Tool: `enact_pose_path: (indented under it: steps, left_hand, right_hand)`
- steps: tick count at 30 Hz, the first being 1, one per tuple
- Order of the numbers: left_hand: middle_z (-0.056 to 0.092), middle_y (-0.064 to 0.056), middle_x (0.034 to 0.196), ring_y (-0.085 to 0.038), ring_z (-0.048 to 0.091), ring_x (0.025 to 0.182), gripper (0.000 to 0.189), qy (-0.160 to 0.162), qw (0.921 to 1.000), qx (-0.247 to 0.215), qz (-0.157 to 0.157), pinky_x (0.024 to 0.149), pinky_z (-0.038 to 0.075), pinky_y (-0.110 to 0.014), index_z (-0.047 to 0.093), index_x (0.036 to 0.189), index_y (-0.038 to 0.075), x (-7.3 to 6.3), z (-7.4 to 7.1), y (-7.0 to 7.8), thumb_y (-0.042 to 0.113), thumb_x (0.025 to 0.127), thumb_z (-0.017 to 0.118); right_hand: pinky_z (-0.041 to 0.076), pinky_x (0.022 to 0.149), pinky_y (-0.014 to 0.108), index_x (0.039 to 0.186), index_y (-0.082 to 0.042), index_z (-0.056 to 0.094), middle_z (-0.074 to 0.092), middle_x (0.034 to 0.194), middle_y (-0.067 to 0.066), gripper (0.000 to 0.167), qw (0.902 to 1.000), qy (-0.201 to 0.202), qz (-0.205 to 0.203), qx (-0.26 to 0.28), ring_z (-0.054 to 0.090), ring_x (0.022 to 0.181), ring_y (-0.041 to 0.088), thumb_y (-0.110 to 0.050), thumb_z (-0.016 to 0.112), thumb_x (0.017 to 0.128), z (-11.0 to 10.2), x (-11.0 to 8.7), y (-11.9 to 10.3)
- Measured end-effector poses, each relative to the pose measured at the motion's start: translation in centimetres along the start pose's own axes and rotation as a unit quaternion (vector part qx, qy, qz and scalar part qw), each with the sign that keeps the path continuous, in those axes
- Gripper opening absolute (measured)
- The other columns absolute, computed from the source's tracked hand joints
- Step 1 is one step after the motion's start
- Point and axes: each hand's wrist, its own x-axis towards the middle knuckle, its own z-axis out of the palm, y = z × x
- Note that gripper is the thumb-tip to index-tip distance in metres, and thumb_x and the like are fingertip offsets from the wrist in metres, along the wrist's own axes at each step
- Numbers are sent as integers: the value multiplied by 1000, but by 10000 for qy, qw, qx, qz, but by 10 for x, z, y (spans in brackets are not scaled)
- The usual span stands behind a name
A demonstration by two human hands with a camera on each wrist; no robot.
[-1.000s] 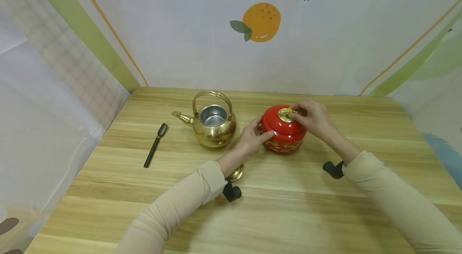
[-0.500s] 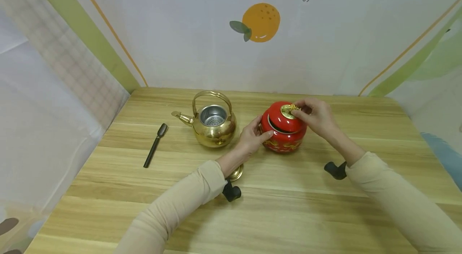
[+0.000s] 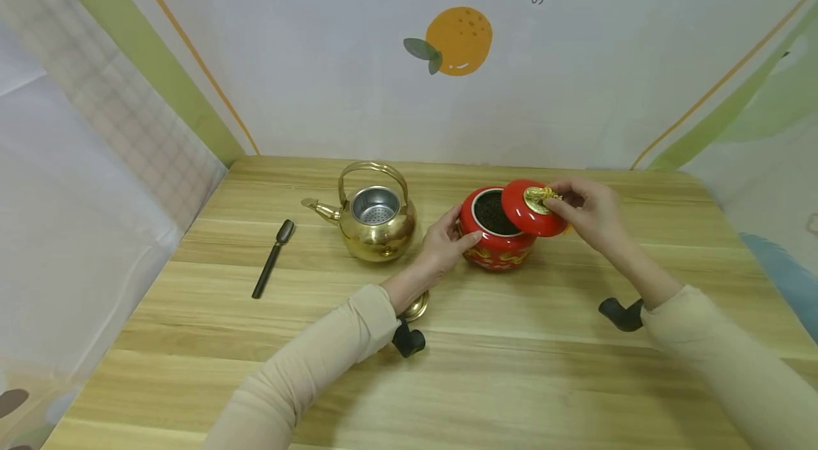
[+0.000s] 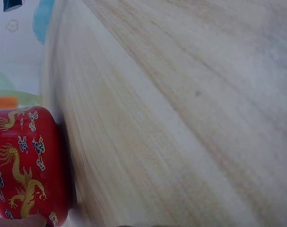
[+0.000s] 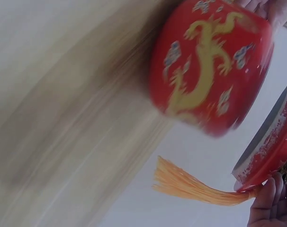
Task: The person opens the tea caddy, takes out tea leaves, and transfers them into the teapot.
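Observation:
A red jar (image 3: pixel 498 255) with gold dragons stands upright on the wooden table, filled with dark, loose stuff like tea leaves (image 3: pixel 492 212). My left hand (image 3: pixel 441 244) grips it round its left side, thumb on the front. With my right hand (image 3: pixel 591 212) I pinch the gold knob of the red lid (image 3: pixel 520 212), held tilted over the jar's right side. In the right wrist view the lid's pale underside faces the jar, and an orange tassel (image 5: pixel 200 189) hangs from its knob. The left wrist view catches the jar's dragon side (image 4: pixel 30 170) and a fingertip.
Left of the jar is a brass teapot (image 3: pixel 380 240), lidless, with a perforated steel strainer (image 3: pixel 375 209) inside. Farther left lies a dark scoop (image 3: pixel 271 262). A small brass lid (image 3: pixel 417 306) is partly hidden under my left forearm. A printed curtain (image 3: pixel 307 81) hangs behind the table.
The lid has come up off the jar and shifted right with my right hand, uncovering the dark contents. My left hand stays on the jar.

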Motion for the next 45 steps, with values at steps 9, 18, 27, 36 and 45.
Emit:
enact_pose_path:
  steps: [9, 18, 27, 36, 45]
  left_hand:
    - [33, -19, 149, -28, 33, 137, 66, 17, 9999, 105, 60, 112, 31, -35, 28, 145, -3, 0, -1, 0, 1, 89, 61]
    - [32, -19, 149, -28, 31, 138, 66, -33, 9999, 98, 124, 113, 29, -35, 28, 145, -3, -1, 0, 0, 0, 89, 61]
    - [30, -18, 150, -27, 29, 139, 66, -32, 10000, 25, 76, 114, 29, -35, 27, 145, -3, 0, 1, 0, -1, 89, 61]
    - [28, -15, 152, -24, 27, 140, 68, -55, 10000, -42, -68, 114, 27, -34, 26, 146, -1, 4, -1, 0, 0, 88, 62]
    - [29, -17, 151, -25, 27, 140, 67, -68, 10000, -71, 13, 115, 26, -34, 27, 146, -2, 2, -1, 0, -1, 89, 61]
  right_hand:
    - [37, 50, 7, 98, 8, 66, 58, 77, 12, 18, 9978, 46, 519, -419, 43, 63, -6, -2, 69, 83, -29, -18, 27]
    - [35, 48, 8, 91, 8, 67, 58, 71, 12, 14, 9951, 82, 595, -784, 40, 60, -6, 1, 71, 80, -38, -34, 52]
    - [35, 48, 12, 91, 10, 66, 54, 72, 11, 14, 9951, -238, 729, -626, 40, 62, 0, 2, 70, 80, -32, -54, 68]
    - [34, 49, 10, 89, 9, 67, 58, 70, 11, 14, 9950, -271, 696, -659, 40, 62, -1, 3, 72, 78, -25, -65, 75]
    - [35, 50, 14, 90, 8, 68, 58, 71, 11, 15, 9918, -396, 882, -841, 40, 61, -4, 0, 72, 79, -25, -74, 79]
